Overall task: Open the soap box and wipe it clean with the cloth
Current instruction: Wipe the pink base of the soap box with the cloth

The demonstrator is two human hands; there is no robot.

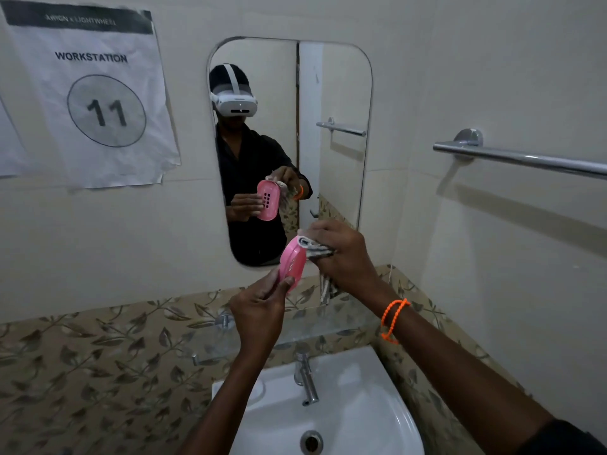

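While held upright, pink soap box (290, 263).

The left hand (259, 310) grips the lower end of a pink oval plastic soap box (291, 264), held tilted on edge above a white ceramic sink (387, 418). The right hand (345, 254), with an orange beaded bracelet (393, 318) on its wrist, presses a crumpled grey-and-white cloth (315, 249) against the box's upper right edge; part of the cloth hangs below the hand. A chrome tap (307, 379) stands at the sink's far rim. Beyond, a rounded wall mirror (341, 93) reflects the person; a chrome towel rail (525, 157) is mounted at right.
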